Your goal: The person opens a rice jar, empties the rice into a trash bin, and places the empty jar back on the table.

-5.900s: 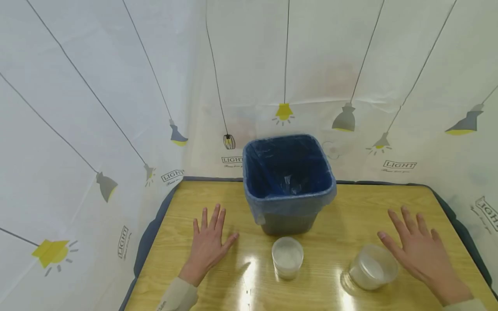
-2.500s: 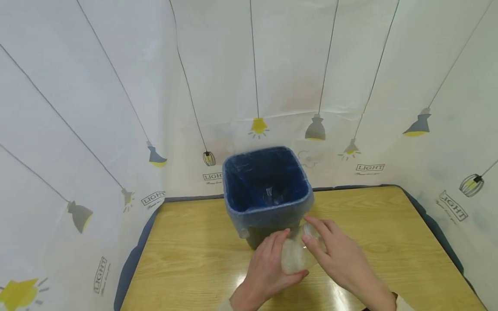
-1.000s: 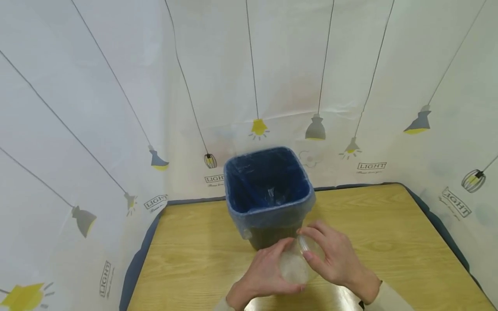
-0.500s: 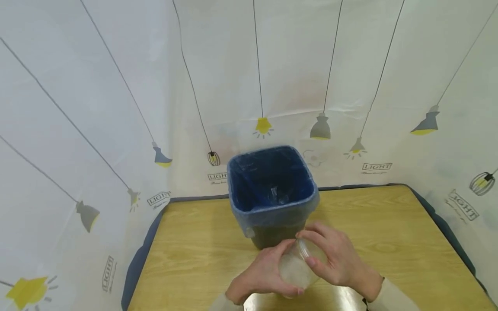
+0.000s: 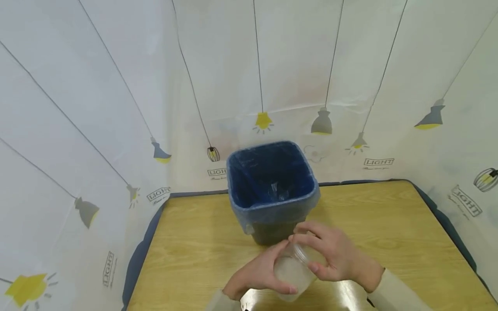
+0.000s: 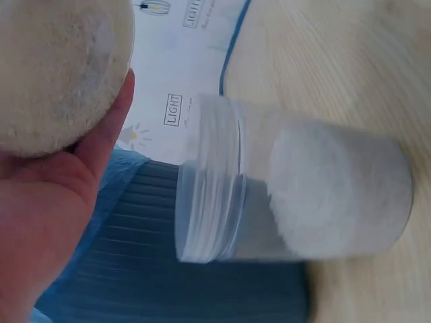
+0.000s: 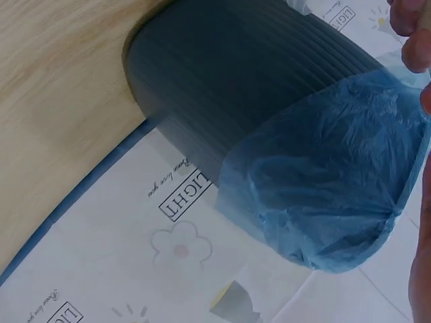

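Note:
In the head view, my left hand (image 5: 258, 270) curls round a clear plastic jar (image 5: 292, 276) with pale contents. The jar is held tilted above the table, its top toward my right hand (image 5: 336, 255). Fingers and thumb of that hand grip the clear lid (image 5: 317, 255) at the jar's ribbed neck. The left wrist view shows the held jar's base (image 6: 64, 74) with tan, grainy contents against my left hand (image 6: 50, 215). A second clear jar (image 6: 323, 192) with white contents stands on the table there; in the head view the hands hide it.
A dark bin (image 5: 278, 231) lined with a blue bag (image 5: 272, 211) stands just beyond the hands. Clear crumpled plastic (image 5: 278, 190) lies inside it. The wooden table (image 5: 186, 242) meets a white sheet (image 5: 233, 65) printed with lamps at the back and sides.
From lying spread over the table, both hands have come together and taken up the right-hand jar. Lately they shift slightly leftward, and more of the jar's ribbed neck shows between them.

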Available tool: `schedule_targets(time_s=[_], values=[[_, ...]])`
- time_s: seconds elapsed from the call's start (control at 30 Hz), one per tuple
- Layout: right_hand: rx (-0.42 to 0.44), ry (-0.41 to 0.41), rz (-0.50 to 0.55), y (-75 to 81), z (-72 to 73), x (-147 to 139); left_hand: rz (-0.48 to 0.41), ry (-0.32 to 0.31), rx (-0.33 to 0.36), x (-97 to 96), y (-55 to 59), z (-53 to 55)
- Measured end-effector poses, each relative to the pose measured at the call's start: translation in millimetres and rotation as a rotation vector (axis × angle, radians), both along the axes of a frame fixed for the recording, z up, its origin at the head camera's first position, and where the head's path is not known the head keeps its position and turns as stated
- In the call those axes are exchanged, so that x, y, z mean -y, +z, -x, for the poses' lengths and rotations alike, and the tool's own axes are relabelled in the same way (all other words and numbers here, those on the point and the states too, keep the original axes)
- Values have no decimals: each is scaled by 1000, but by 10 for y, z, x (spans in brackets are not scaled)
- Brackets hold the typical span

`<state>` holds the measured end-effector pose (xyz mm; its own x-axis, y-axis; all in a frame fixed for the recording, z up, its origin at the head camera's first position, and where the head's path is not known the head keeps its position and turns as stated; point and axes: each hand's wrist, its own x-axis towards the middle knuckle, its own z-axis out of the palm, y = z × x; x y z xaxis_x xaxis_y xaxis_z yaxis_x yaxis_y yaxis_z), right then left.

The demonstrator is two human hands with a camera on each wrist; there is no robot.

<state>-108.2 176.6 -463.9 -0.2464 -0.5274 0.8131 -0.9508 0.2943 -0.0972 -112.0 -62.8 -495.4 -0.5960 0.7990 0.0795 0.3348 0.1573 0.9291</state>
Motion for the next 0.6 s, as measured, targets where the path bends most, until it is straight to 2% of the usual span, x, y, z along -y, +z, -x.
schedule_targets(time_s=[0.07,0.13,0.2,0.33,0.4,0.47,0.53,0.6], values=[[67,-33,-28,-5,-27,-39,41,62,-28,-9,29,-25],[167,-91,-50,-7,-82,-86,99,142,-101,-27,54,-59],[284,-175,-71,-7,-155,-126,177,229,-229,-48,67,-97],[516,-360,-81,15,-290,-135,290,364,-550,-71,76,-150],[610,-426,-81,38,-340,-110,291,402,-684,-78,68,-159],[693,-461,-79,70,-376,-80,281,431,-790,-85,53,-157],[770,-481,-81,105,-404,-54,275,450,-862,-87,40,-155],[823,-489,-78,132,-420,-35,272,455,-900,-84,29,-156]])
